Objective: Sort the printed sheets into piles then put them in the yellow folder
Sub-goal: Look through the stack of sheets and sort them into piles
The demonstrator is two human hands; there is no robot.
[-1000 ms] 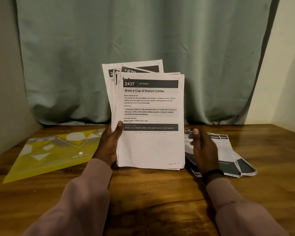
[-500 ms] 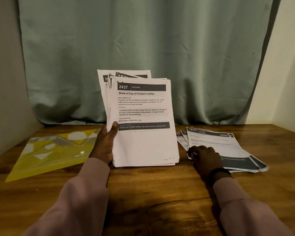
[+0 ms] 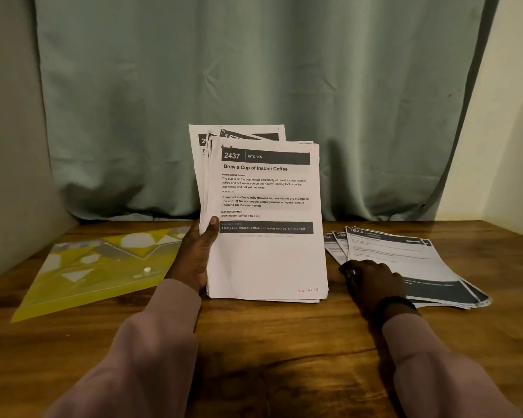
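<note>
Fingers of the left hand (image 3: 194, 254) grasp the upright stack (image 3: 266, 224) at its edge, thumb on the front; the right hand (image 3: 370, 279) rests curled on the pile (image 3: 405, 260) at three o'clock. Sorting looks barely begun: most sheets unsorted, folder (image 3: 97, 267) at nine o'clock unfilled. Wooden table (image 3: 284, 342), green curtain (image 3: 254, 86) behind.

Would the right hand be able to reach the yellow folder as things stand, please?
Probably not directly. The right hand rests on the pile of sheets at the right, while the yellow folder lies at the far left. The upright stack gripped by the left hand stands between.
</note>
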